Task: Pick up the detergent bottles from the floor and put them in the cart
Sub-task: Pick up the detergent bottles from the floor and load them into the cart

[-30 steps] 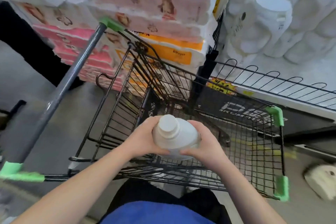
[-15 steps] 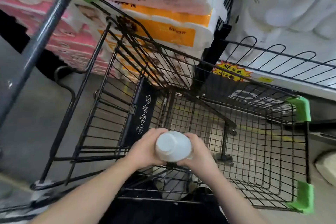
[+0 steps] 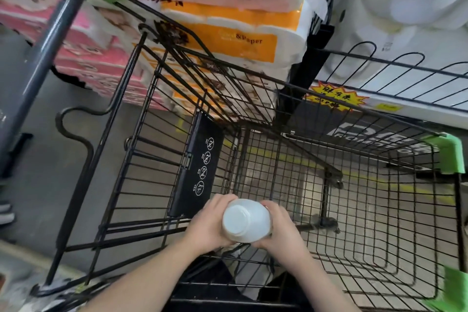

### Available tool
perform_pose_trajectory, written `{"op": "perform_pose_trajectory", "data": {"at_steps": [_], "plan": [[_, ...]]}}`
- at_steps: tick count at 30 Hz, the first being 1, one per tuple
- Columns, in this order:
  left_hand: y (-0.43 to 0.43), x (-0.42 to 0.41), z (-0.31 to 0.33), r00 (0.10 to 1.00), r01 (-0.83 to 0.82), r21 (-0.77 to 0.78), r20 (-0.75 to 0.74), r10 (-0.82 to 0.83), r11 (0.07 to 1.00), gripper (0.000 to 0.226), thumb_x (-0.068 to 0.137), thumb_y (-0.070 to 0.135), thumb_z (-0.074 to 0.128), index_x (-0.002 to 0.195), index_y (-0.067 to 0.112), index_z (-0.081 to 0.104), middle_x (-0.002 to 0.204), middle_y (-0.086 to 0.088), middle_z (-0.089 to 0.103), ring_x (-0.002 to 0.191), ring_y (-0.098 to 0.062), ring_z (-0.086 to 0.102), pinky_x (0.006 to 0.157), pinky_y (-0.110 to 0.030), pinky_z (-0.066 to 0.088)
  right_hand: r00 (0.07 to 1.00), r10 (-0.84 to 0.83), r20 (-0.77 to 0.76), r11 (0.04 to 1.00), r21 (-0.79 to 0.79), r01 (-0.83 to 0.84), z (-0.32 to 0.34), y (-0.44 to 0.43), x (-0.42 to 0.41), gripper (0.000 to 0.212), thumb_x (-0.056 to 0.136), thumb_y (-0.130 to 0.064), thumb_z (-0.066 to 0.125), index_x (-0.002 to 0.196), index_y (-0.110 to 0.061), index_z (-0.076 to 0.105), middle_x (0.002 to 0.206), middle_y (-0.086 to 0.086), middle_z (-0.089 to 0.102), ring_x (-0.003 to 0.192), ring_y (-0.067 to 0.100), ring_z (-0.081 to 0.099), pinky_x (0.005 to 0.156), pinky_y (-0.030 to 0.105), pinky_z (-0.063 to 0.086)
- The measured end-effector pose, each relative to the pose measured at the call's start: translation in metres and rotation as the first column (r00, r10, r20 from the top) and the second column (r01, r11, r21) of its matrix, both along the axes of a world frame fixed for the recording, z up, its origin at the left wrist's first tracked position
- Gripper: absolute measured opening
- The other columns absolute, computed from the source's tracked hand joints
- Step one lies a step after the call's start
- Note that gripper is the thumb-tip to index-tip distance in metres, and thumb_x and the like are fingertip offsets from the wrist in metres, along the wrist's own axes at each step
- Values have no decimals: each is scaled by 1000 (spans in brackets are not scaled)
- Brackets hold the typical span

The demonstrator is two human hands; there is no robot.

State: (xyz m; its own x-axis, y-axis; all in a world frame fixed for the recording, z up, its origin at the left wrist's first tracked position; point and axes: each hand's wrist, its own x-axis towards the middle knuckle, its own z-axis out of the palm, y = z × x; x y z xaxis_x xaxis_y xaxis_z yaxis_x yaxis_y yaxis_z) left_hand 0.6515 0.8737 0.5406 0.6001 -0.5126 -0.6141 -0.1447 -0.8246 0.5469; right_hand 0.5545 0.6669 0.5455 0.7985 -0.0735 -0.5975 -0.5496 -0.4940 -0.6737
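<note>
White bottle (image 3: 246, 220); black wire cart (image 3: 354, 223), green corner guards (image 3: 449, 153).

A smooth, matt white plastic detergent bottle (image 3: 245, 220) is being pictured. The cart (image 3: 379, 210) is being seen in black-coated metal wire, its corner guards (image 3: 449, 153) in green plastic.

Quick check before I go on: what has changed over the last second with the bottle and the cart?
The detergent bottle has been carried down from above the cart's near edge into the basket, its cap now facing the camera. The left hand and right hand still grip its sides; nothing was let go. The cart and the paper packs have not moved; only the view leaned in.
</note>
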Motion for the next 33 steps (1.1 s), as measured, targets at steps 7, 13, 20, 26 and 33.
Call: {"op": "perform_pose_trajectory", "data": {"at_steps": [7, 13, 20, 26, 33], "plan": [[2, -3, 0, 997, 42, 29, -67, -40, 999, 106, 62, 34, 95, 149, 38, 35, 143, 14, 33, 138, -14, 43, 114, -45, 46, 996, 79, -33, 995, -53, -80, 6, 6, -2, 93, 73, -25, 90, 149, -35, 37, 132, -17, 38, 127, 10, 46, 95, 22, 38], [4, -6, 8, 996, 18, 34, -89, -15, 999, 119, 61, 38, 97, 158, 37, 27, 154, 13, 28, 146, -15, 37, 122, -47, 40, 993, 106, -45, 994, -35, -108, 18, 3, -2, 103, 73, -33, 92, 156, -33, 31, 144, -9, 36, 129, 11, 44, 112, 28, 41], [3, 15, 48, 996, 88, 18, -17, -87, 996, 108, 79, 16, 86, 165, 34, 23, 163, 11, 24, 154, -12, 27, 130, -38, 29, 994, 80, 74, 996, 22, -82, 63, -15, 8, 104, 78, -47, 89, 161, -36, 28, 151, -19, 35, 138, 2, 41, 122, 30, 36], [-18, 62, 125, 982, 100, -142, 172, -75, 985, 98, 83, 33, 86, 158, 45, 25, 160, 15, 30, 152, -5, 30, 130, -33, 26, 937, 11, 349, 1000, 6, -14, 137, -42, 45, 90, 82, -51, 85, 157, -41, 36, 154, -21, 41, 142, -7, 40, 123, 24, 34], [-68, 105, 269, 911, 114, -494, 399, 108, 862, 80, 86, 61, 78, 153, 44, 36, 151, 31, 40, 144, 11, 38, 125, -28, 34, 698, -197, 688, 970, 35, 240, 275, -82, 76, 68, 89, -39, 84, 148, -36, 51, 142, -20, 60, 134, -8, 54, 116, 19, 41]]}}
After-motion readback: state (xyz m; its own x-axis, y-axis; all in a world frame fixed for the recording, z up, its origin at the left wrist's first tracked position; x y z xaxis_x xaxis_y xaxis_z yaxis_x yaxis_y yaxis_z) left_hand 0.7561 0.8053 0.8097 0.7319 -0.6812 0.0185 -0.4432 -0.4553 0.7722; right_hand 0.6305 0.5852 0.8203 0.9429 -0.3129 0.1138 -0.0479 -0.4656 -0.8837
